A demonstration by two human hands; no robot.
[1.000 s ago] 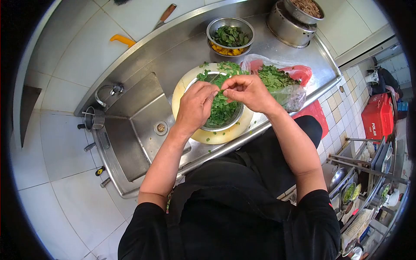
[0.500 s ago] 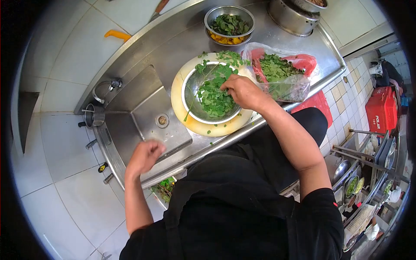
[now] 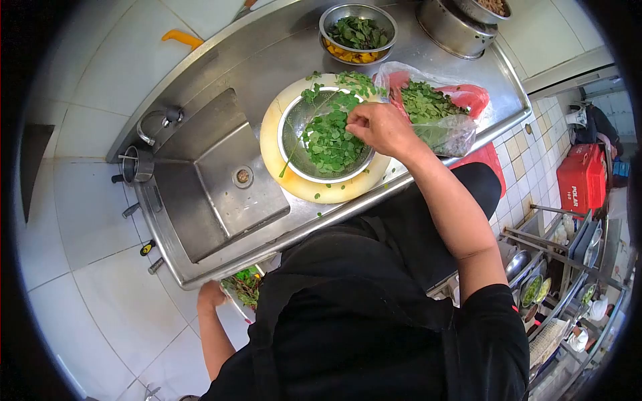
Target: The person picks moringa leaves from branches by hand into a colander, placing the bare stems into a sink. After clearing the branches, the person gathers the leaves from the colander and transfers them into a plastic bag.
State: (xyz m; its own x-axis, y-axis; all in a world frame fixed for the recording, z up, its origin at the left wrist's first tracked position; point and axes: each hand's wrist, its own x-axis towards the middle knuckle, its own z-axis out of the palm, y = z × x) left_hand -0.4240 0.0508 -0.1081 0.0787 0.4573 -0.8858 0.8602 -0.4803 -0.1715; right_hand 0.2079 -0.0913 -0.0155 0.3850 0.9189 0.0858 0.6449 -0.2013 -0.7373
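Note:
My right hand (image 3: pixel 384 128) is over the right rim of a metal colander (image 3: pixel 292 150), thumb and fingers pinched together. What sits in the pinch is too small to make out. Loose green leaves (image 3: pixel 331 144) fill much of the colander, which rests on a round yellowish board (image 3: pixel 271 137). Leafy sprigs (image 3: pixel 358 83) lie across the board's far side. Low at the sink's front corner, my left hand (image 3: pixel 211 294) is beside a container of stems and leaves (image 3: pixel 244 287) down by the floor; its fingers are mostly hidden.
A plastic bag of greens (image 3: pixel 435 107) lies right of the board. Behind it stand a bowl of dark leaves (image 3: pixel 358 33) and a metal pot (image 3: pixel 458 30). The sink basin (image 3: pixel 234 190) and faucet (image 3: pixel 160 120) are left. A red cooler (image 3: pixel 582 177) stands farther right.
My left hand has dropped from above the sink's front edge to beside the container of stems. My right hand stays at the colander, its fingers slightly lifted off the leaves.

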